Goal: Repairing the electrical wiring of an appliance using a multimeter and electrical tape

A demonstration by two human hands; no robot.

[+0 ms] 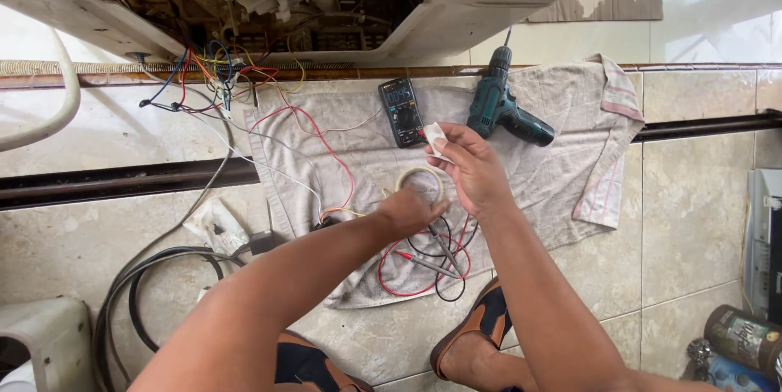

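Over the towel [562, 188], left hand [407, 211] grips tape roll [420, 182]; right hand [472, 168] pinches white tape strip [436, 139].

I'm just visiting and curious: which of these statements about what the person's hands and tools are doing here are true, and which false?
1. The left hand holds a roll of tape. True.
2. The right hand grips the drill. False: it pinches a small white piece; the drill lies on the towel.
3. A multimeter lies beside the drill. True.
4. The towel is bright blue. False: it is greyish.
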